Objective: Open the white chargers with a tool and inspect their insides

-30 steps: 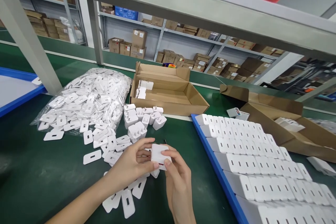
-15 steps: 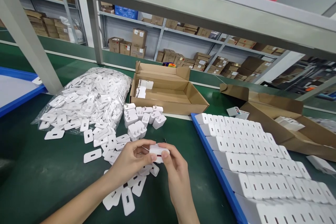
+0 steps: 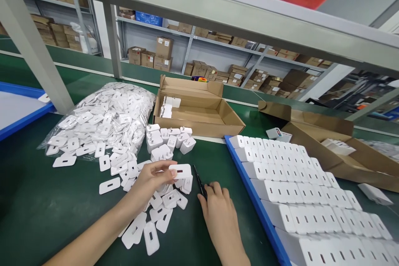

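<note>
My left hand (image 3: 158,178) pinches a white charger (image 3: 181,171) by its left end. The charger's slotted face is turned toward me, and the slot shows reddish brown. My right hand (image 3: 220,216) lies low over the green table, its fingers closed around the near end of slim black tweezers (image 3: 199,181). The tweezers' tip points away from me. Loose white slotted plates (image 3: 151,237) are scattered below and left of my left hand. Behind it, several white plug chargers (image 3: 162,152) stand in a cluster, some with prongs up.
A blue tray (image 3: 249,191) on the right carries rows of slotted white chargers. At the back left lies a clear bag (image 3: 106,116) full of white plates. Open cardboard boxes (image 3: 199,121) stand behind. A metal frame beam (image 3: 218,4) crosses above the table.
My right hand has let go of the charger and moved down and right onto the black tweezers. The left hand alone keeps the charger, moved slightly left and up, slotted face toward me.
</note>
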The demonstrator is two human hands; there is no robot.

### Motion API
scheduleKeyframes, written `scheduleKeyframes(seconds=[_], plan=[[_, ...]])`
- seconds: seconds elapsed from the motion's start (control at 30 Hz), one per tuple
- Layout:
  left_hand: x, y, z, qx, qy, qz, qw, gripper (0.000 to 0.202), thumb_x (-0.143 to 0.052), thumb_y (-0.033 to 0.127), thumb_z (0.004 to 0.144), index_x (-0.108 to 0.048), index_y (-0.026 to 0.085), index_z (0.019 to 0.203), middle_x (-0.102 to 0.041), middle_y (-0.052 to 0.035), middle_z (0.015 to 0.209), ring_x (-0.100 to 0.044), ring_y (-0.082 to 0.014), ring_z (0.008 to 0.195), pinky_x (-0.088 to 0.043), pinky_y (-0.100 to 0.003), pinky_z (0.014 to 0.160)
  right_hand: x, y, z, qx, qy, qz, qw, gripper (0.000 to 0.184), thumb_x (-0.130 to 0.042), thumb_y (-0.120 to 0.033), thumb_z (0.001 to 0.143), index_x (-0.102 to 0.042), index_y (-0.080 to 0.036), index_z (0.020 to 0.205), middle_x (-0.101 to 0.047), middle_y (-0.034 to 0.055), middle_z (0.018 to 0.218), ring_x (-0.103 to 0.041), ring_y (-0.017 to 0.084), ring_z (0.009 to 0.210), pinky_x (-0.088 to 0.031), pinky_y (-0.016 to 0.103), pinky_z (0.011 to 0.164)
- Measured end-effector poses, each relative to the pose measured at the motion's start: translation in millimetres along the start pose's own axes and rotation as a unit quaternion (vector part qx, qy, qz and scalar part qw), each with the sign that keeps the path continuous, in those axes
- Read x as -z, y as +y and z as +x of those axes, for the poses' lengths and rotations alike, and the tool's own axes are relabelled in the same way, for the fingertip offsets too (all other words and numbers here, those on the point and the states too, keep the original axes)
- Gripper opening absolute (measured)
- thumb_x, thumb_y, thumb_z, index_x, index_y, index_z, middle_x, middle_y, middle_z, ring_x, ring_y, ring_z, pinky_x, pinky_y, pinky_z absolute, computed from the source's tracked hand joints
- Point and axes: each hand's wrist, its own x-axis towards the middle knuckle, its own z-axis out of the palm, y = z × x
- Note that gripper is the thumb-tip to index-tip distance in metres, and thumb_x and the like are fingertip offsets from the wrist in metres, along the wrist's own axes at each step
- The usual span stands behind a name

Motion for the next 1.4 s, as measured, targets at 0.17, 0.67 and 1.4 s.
scheduleKeyframes(seconds=[0.17, 0.67, 1.4], plan=[[-1.2, 0, 1, -0.002, 0.014, 0.010, 1.000, 0.042, -0.073, 0.045, 0.072, -0.067, 0.016, 0.102, -0.065, -0.0117, 0.107, -0.067, -0.0260, 0.094, -0.051, -0.041, 0.090, 8, 14, 2, 0.010, -0.022, -0.017, 1.000, 0.041, -0.042, -0.040, 0.092, -0.053, -0.023, 0.055, -0.055, 0.0079, 0.055, -0.052, 0.021, 0.053, -0.033, 0.029, 0.039], [-10.3, -4, -7, -0.079, -0.022, 0.082, 0.993, 0.032, -0.071, 0.038, 0.072, -0.055, 0.020, 0.092, -0.057, 0.0027, 0.072, -0.061, -0.0172, 0.072, -0.047, -0.028, 0.066, 42, -65, -2, -0.098, 0.058, 0.486, 0.866, 0.008, -0.057, -0.026, 0.090, -0.060, -0.023, 0.083, -0.066, 0.0031, 0.086, -0.068, 0.017, 0.086, -0.060, 0.032, 0.074], [-3.3, -8, 1, -0.009, -0.065, 0.037, 0.997, 0.026, -0.071, 0.041, 0.073, -0.062, 0.020, 0.084, -0.045, 0.0057, 0.069, -0.060, -0.0161, 0.074, -0.050, -0.034, 0.080, 12, -48, 16, 0.217, 0.081, 0.319, 0.919, 0.035, -0.052, 0.005, 0.081, -0.058, -0.022, 0.103, -0.069, 0.0083, 0.093, -0.068, 0.019, 0.085, -0.059, 0.032, 0.070]])
